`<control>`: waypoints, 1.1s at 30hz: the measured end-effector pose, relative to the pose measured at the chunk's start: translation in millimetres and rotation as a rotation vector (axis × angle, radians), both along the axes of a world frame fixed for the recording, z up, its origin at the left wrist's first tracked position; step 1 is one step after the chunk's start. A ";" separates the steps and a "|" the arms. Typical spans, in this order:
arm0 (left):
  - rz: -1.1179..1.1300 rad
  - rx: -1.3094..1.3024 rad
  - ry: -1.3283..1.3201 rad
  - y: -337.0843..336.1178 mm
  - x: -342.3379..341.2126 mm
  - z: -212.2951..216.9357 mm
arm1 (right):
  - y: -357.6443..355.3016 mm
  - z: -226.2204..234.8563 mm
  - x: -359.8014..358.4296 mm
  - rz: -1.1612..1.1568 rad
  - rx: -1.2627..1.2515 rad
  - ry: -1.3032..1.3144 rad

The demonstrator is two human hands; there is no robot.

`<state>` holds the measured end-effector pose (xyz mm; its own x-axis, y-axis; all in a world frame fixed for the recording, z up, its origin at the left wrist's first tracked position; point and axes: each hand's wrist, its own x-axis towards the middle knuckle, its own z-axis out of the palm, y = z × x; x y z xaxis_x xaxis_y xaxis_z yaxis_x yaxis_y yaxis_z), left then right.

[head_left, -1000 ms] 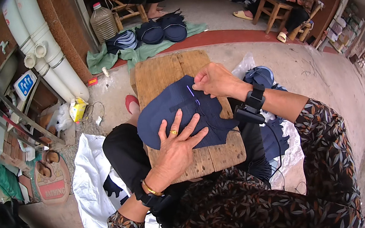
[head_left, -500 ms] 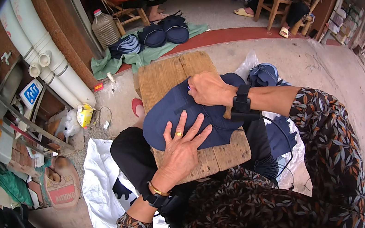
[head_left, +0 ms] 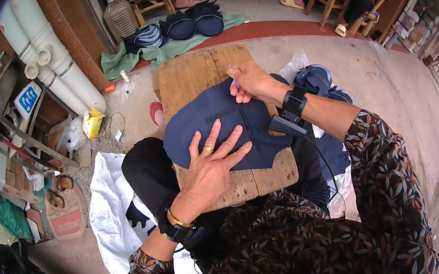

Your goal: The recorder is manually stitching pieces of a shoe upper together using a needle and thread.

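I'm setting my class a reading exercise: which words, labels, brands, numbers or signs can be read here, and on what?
Rounded mat: one legible word in capitals, not copied here.
Blue-and-white panel: white shapes, no readable words.
Yellow packet and small red packet: any print is too small to read.
Dark blue fabric piece under the left hand: no lettering visible.

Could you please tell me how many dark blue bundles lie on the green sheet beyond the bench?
3: the left bundle, the middle bundle and the right bundle, in a row on the green sheet. Others behind them could be hidden.
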<state>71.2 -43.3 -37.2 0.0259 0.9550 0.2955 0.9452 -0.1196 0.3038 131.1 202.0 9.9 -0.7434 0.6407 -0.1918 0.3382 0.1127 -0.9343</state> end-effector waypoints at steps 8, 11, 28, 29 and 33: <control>-0.047 -0.032 -0.020 -4.5 -4.1 8.4 | 119.3 8.9 -32.5 -0.643 -0.043 0.287; -0.073 -0.050 -0.031 -4.8 -6.3 10.8 | 162.4 20.7 -23.8 -0.709 -0.058 0.376; -0.201 -0.227 -0.110 3.4 -30.9 28.5 | 229.5 67.7 99.0 -0.502 0.253 0.263; -0.197 -0.191 -0.109 4.7 -30.0 30.6 | 191.4 54.0 96.4 -0.269 0.350 0.335; -0.045 -0.134 -0.129 15.0 -21.6 32.8 | 55.8 25.7 88.2 0.312 0.689 0.070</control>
